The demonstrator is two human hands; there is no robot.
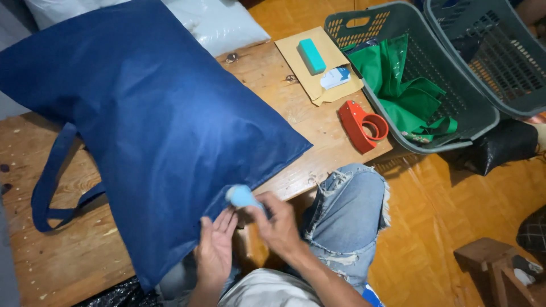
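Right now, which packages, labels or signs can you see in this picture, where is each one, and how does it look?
Brown envelope: flat, tan, on the table's far right corner, beside the grey basket.
Teal box: small rectangular block, lying on the envelope.
White and blue tag: small card, on the envelope beside the box.
White plastic packs: soft, pillow-shaped, past the table's far edge, partly covered by the blue bag.
No signs or screens show.

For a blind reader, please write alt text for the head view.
A blue bag lies on a wooden table; the left hand touches its edge and the right hand holds a light blue thing against it.
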